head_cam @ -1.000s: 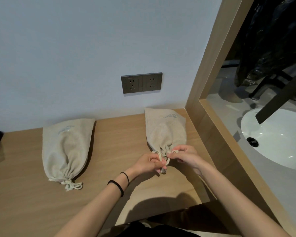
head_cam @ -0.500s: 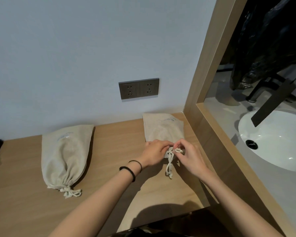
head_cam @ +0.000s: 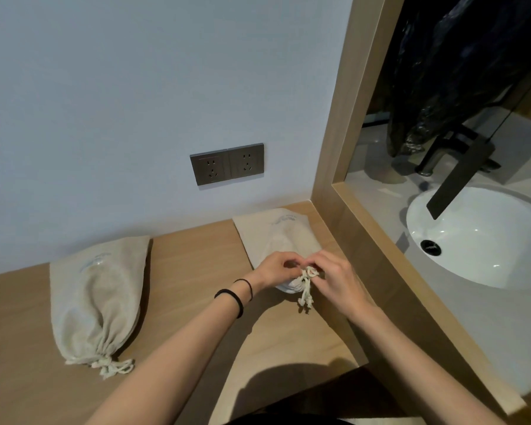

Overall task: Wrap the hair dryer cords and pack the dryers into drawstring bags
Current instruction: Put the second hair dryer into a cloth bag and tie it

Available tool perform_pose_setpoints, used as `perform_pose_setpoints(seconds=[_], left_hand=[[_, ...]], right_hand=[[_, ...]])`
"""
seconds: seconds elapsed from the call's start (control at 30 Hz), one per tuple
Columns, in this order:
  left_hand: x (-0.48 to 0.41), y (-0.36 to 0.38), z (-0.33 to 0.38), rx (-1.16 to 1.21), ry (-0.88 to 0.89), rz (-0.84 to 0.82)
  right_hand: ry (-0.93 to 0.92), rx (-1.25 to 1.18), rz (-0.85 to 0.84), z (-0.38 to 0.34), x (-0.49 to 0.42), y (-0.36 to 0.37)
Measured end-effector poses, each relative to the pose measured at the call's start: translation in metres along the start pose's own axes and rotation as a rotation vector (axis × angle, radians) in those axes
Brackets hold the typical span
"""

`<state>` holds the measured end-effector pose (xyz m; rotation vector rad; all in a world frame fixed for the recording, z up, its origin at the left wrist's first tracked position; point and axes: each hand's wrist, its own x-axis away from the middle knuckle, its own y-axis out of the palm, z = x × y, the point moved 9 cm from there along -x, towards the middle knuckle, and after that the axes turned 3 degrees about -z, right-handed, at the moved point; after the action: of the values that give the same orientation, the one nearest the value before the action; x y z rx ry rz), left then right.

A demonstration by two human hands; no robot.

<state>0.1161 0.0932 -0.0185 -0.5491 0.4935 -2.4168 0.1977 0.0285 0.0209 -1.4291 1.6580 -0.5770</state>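
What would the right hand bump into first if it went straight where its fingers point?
Probably the left hand: the right hand points up-left across the cord on the right bag, where both hands' fingertips nearly meet. Depth is hard to judge.

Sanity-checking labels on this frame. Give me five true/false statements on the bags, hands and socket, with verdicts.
1. The left hand and right hand both grip the drawstring at the mouth of the right bag. True.
2. The left bag lies with its mouth wide open. False: its mouth is gathered shut, with the cord bunched at the end.
3. A plug sits in the wall socket. False: both outlets are empty.
4. The two bags lie apart on the desk. True.
5. A bare hair dryer lies on the desk between the bags. False: no dryer is in view there.
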Motion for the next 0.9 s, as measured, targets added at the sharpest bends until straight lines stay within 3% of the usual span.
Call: perform_pose_setpoints(seconds=[0.2, 0.6, 0.73, 0.83, 0.9], left_hand=[[0.000, 0.002, -0.003, 0.009, 0.039, -0.008], [0.010, 0.000, -0.020, -0.002, -0.004, -0.004], [0.016, -0.008, -0.016, -0.235, -0.052, 0.072], [0.026, -0.022, 0.006, -0.637, 0.066, 0.163], [0.029, -0.023, 0.015, -0.771, 0.141, 0.194]], right_hand=[[0.024, -0.009, 0.044, 0.002, 0.003, -0.004], [0.303, -0.209, 0.072, 0.015, 0.002, -0.008], [0.393, -0.263, 0.032, 0.021, 0.004, -0.008], [0.494, -0.321, 0.004, 0.036, 0.013, -0.008], [0.540, -0.399, -0.003, 0.043, 0.021, -0.005]])
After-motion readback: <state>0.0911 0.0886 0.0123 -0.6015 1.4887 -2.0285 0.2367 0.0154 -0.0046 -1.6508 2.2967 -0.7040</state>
